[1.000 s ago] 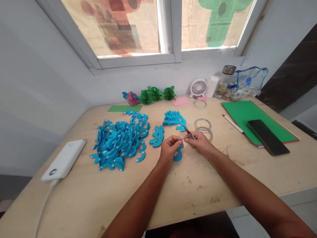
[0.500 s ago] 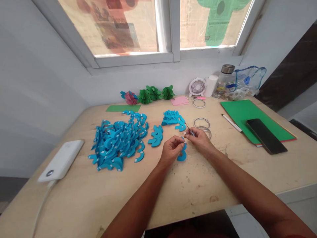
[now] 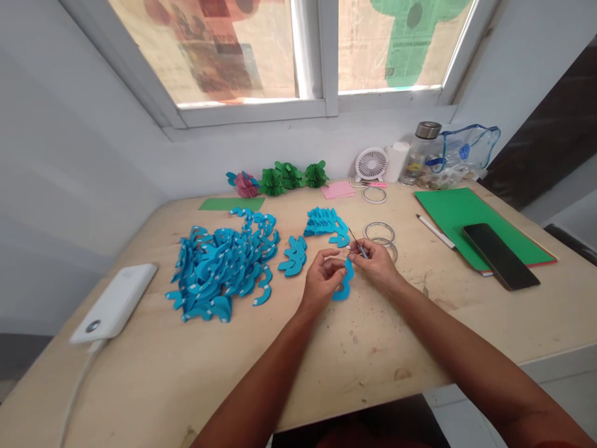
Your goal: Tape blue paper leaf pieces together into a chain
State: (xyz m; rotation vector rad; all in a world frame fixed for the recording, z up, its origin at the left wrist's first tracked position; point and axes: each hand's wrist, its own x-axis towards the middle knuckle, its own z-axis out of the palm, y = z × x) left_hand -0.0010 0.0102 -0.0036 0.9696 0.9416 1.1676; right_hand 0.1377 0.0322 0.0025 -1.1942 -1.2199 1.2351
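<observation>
A wavy blue paper piece (image 3: 344, 289) hangs between my hands, low over the table. My left hand (image 3: 324, 278) has its thumb and fingers curled at the piece's left edge, pinching it. In my right hand (image 3: 373, 261) is a thin dark pointed tool (image 3: 360, 250), its tip pointing up and left; the fingertips also touch the top of the blue piece. Just beyond lies a fanned stack of blue paper pieces (image 3: 323, 221). A smaller blue bundle (image 3: 293, 256) rests left of my left hand, beside a large pile of blue pieces with white tabs (image 3: 219, 264).
Tape rings (image 3: 379, 232) lie beyond my right hand. Further right are a white pen (image 3: 436, 231), green sheets (image 3: 466, 211) and a black phone (image 3: 501, 255). A white power bank (image 3: 114, 302) sits left. Paper figures (image 3: 289, 175), a fan (image 3: 371, 164) and a bottle (image 3: 421, 152) stand behind.
My left fingers have loosened and lifted slightly, with more of a gap between them. The blue piece has shifted a little toward my right hand, whose fingertips now touch its top.
</observation>
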